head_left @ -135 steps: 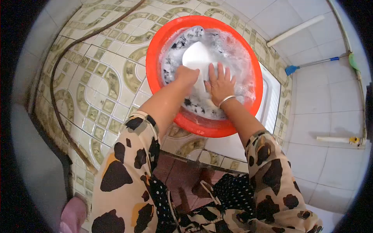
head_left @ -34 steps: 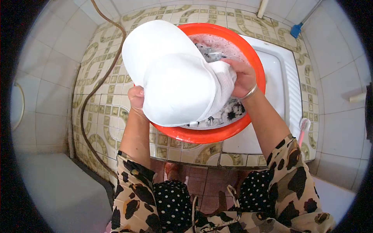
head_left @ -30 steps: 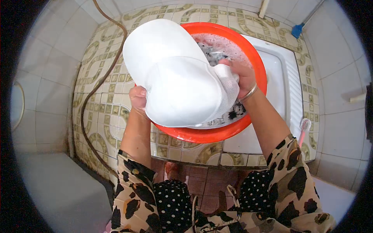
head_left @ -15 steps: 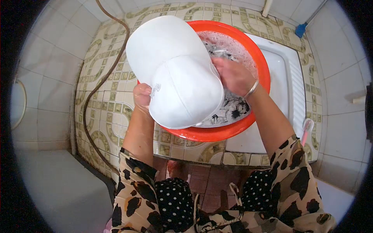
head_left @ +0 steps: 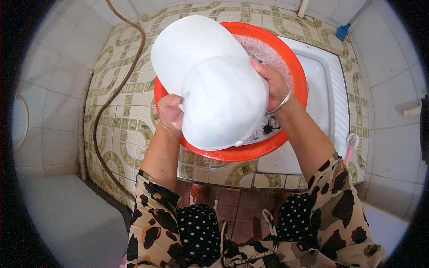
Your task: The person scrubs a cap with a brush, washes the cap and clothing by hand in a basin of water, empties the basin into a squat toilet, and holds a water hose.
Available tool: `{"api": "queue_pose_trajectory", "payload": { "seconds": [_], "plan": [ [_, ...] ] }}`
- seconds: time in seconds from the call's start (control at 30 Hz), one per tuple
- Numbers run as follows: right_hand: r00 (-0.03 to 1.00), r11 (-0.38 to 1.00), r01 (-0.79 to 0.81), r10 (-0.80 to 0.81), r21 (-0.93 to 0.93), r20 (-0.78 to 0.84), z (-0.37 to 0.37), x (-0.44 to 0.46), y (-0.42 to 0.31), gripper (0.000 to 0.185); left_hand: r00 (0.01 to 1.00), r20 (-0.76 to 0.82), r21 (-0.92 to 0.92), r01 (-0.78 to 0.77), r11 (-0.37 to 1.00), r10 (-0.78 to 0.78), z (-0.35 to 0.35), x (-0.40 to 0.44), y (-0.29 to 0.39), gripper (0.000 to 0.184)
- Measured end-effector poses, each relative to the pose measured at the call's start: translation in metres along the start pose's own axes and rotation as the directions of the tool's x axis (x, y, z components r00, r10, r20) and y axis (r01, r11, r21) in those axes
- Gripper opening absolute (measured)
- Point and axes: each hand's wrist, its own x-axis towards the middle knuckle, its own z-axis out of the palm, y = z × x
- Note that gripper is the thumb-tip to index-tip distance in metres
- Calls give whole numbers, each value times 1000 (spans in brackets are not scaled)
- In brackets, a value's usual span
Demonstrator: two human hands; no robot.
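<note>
A white cap (head_left: 223, 102) is held up over a red basin (head_left: 292, 62), its brim toward the upper left. My left hand (head_left: 171, 112) grips the cap's left edge, near where brim and crown meet. On the right side, my right hand (head_left: 273, 85) holds the crown's edge, thumb on top and the other fingers partly hidden. Foamy water (head_left: 263, 51) fills the basin, and a black-and-white patterned cloth (head_left: 269, 125) lies in it, mostly covered by the cap.
A white squat toilet (head_left: 339, 102) is beside the basin. A brown hose (head_left: 117, 91) curves along the tiled floor on the left. A pink-handled brush (head_left: 351, 143) lies at the right, and a blue brush (head_left: 343, 32) leans at the upper right wall. A grey surface (head_left: 67, 214) fills the lower left.
Earlier the cap was in the suds under both hands; now it is raised above the basin. Over the last second it has shifted slightly right, and my right hand has moved from the rear mesh to the crown's side.
</note>
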Motion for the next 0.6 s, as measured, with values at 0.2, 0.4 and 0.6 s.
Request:
{"api": "queue_pose_trajectory", "payload": {
  "seconds": [0.2, 0.4, 0.6],
  "plan": [
    [937, 997, 27, -50, -71, -345, 9, 2, 2, 39, 989, 145, 103, -3, 995, -12, 44, -2, -19, 57],
    [848, 960, 28, -171, -280, -502, -10, -1, -3, 33, 999, 28, 256, -28, 966, 22, 76, 7, -18, 54],
    [838, 953, -27, -143, -303, -527, -13, 0, -15, 40, 978, -35, 320, -184, 929, 206, 72, 7, -11, 58]
  ]
}}
